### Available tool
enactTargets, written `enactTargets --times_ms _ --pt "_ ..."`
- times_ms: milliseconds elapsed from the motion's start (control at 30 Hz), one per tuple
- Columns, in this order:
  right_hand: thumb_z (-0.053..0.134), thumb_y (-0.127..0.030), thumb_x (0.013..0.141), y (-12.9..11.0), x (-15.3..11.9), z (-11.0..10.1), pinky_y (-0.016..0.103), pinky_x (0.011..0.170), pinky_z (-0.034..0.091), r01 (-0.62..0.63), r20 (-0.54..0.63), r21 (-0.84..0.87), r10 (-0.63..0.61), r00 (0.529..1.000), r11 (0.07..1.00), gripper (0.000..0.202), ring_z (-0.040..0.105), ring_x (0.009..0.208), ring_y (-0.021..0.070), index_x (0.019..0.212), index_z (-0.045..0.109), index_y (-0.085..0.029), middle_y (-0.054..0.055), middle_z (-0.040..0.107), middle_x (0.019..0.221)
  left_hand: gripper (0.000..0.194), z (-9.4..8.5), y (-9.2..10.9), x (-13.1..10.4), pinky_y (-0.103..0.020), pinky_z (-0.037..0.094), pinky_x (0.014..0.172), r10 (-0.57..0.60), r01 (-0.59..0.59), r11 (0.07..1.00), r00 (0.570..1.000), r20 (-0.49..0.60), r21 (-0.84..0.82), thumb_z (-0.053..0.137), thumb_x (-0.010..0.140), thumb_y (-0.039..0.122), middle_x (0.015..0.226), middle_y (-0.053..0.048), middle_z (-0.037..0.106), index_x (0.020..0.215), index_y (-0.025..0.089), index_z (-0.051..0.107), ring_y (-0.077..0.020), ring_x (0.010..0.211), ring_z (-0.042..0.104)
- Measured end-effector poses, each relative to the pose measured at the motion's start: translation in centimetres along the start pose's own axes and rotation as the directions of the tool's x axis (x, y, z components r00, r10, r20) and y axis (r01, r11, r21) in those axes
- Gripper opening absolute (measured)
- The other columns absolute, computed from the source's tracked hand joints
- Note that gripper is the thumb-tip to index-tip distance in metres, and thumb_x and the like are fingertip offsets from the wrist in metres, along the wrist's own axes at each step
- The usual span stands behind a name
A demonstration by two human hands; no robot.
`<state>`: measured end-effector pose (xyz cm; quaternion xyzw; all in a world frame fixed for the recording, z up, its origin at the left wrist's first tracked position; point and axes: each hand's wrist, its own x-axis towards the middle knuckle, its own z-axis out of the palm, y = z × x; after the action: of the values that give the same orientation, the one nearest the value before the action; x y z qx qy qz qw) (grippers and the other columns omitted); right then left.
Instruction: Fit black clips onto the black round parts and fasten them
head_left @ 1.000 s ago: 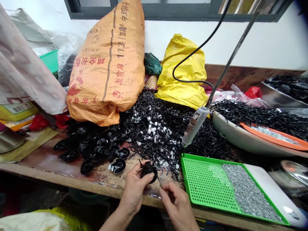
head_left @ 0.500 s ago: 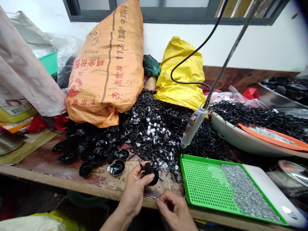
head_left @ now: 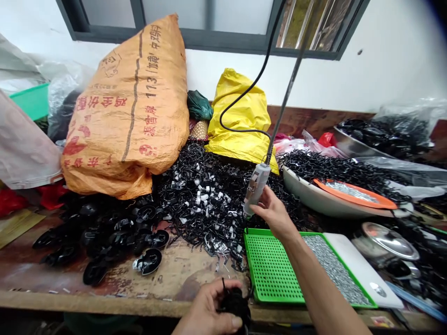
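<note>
My left hand [head_left: 211,309] is closed around a black plastic part [head_left: 234,304] with a thin prong sticking up, just in front of the table edge. Its full shape is partly hidden by my fingers. Up and to the right, my right hand [head_left: 274,214] grips the lower body of a grey electric screwdriver [head_left: 257,184], thumb on the near side and fingers behind. The tool hangs from a rod and a black cable. Below my right forearm lies a green perforated tray [head_left: 272,270] with small metal pins or screws [head_left: 335,270] at its right side.
Black and white small parts [head_left: 206,204] are heaped mid-table. Rounded black assemblies [head_left: 122,232] lie to the left. An orange sack [head_left: 129,107] and a yellow bag [head_left: 240,116] stand behind. At right are a basin [head_left: 303,193] of black pieces and a lidded metal pot [head_left: 387,242].
My right hand has risen from the table edge to the hanging screwdriver and taken hold of it. My left hand, still holding the black part, is lower in view. The camera view has shifted right.
</note>
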<state>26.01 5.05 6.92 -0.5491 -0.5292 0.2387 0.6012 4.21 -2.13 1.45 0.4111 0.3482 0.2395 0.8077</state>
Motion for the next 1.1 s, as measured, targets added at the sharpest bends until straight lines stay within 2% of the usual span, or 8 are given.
enactTargets --times_ms 67,167,267,367,500,633,833,1100 --pt "0.062 -0.021 0.058 -0.4 0.9 0.4 0.035 0.073 0.044 0.004 0.054 0.080 -0.009 0.999 0.997 0.041 0.057 0.078 0.0176 0.097 0.050 -0.017 0.004 0.060 0.087 0.048 0.2 -0.2 0.4 -0.019 0.033 0.052 -0.066 0.063 0.998 0.992 0.103 0.031 0.072 0.042 0.016 0.067 0.001 0.057 0.089 0.017 0.061 -0.0084 0.055 0.045" --pt "0.068 -0.021 0.053 -1.3 0.2 0.1 0.032 0.069 0.045 0.045 -0.021 0.094 -0.043 0.999 0.994 0.043 0.056 0.074 0.0162 0.093 0.051 -0.020 0.002 0.060 0.084 0.046 0.5 -0.3 0.9 -0.019 0.032 0.052 -0.140 0.136 0.990 0.976 0.170 0.029 0.071 0.041 0.014 0.069 0.001 0.056 0.086 0.016 0.062 -0.0087 0.058 0.045" --pt "0.070 -0.024 0.050 -1.9 -1.7 -1.5 0.031 0.063 0.046 0.045 -0.113 -0.017 -0.047 0.993 0.999 0.039 0.056 0.069 0.0167 0.085 0.054 -0.019 0.001 0.060 0.077 0.042 1.0 -0.5 1.4 -0.019 0.030 0.048 -0.178 0.184 0.982 0.971 0.157 -0.030 0.067 0.042 0.012 0.065 0.001 0.054 0.084 0.015 0.061 -0.0077 0.053 0.042" --pt "0.068 -0.025 0.054 -2.1 -3.8 -3.5 0.033 0.062 0.046 -0.048 -0.150 -0.114 0.031 0.988 0.992 0.033 0.056 0.068 0.0174 0.084 0.055 -0.018 0.003 0.060 0.077 0.037 1.9 -0.8 1.7 -0.019 0.032 0.048 -0.142 0.155 0.983 0.981 0.132 -0.094 0.063 0.044 0.008 0.062 0.002 0.052 0.080 0.015 0.060 -0.0077 0.052 0.042" --pt "0.063 -0.021 0.060 -2.0 -5.6 -6.1 0.031 0.058 0.046 -0.075 -0.110 0.030 0.078 0.991 0.997 0.038 0.057 0.064 0.0150 0.097 0.051 -0.019 0.005 0.060 0.088 0.029 3.1 -1.0 1.9 -0.031 0.042 0.052 -0.135 0.153 0.964 0.986 0.096 -0.218 0.060 0.049 0.011 0.066 0.000 0.052 0.077 0.017 0.055 -0.0130 0.054 0.049" --pt "0.063 -0.019 0.060 -1.1 -6.2 -7.6 0.025 0.044 0.042 -0.001 -0.262 0.020 0.007 0.965 1.000 0.030 0.049 0.046 0.0092 0.089 0.054 -0.018 0.001 0.059 0.074 0.027 3.6 -1.0 1.9 -0.032 0.043 0.047 -0.184 0.195 0.950 0.981 0.065 -0.246 0.055 0.053 0.011 0.070 -0.002 0.054 0.079 0.017 0.052 -0.0146 0.051 0.052" --pt "0.063 -0.016 0.060 0.4 -6.0 -7.3 0.025 0.043 0.043 0.098 -0.324 0.210 -0.026 0.946 0.973 0.041 0.050 0.044 0.0080 0.097 0.049 -0.022 -0.001 0.057 0.078 0.030 3.7 -1.0 1.8 -0.028 0.041 0.044 -0.194 0.187 0.966 0.981 -0.024 -0.180 0.050 0.053 0.008 0.068 -0.001 0.054 0.081 0.017 0.050 -0.0144 0.050 0.053" --pt "0.060 -0.017 0.063 1.8 -6.0 -6.9 0.026 0.046 0.043 0.099 -0.363 0.164 -0.033 0.931 0.982 0.041 0.050 0.046 0.0081 0.101 0.045 -0.023 -0.001 0.056 0.081 0.029 3.4 -1.8 1.9 -0.026 0.038 0.044 -0.191 0.181 0.965 0.981 -0.035 -0.188 0.050 0.053 0.010 0.064 0.001 0.053 0.081 0.017 0.050 -0.0120 0.044 0.052"
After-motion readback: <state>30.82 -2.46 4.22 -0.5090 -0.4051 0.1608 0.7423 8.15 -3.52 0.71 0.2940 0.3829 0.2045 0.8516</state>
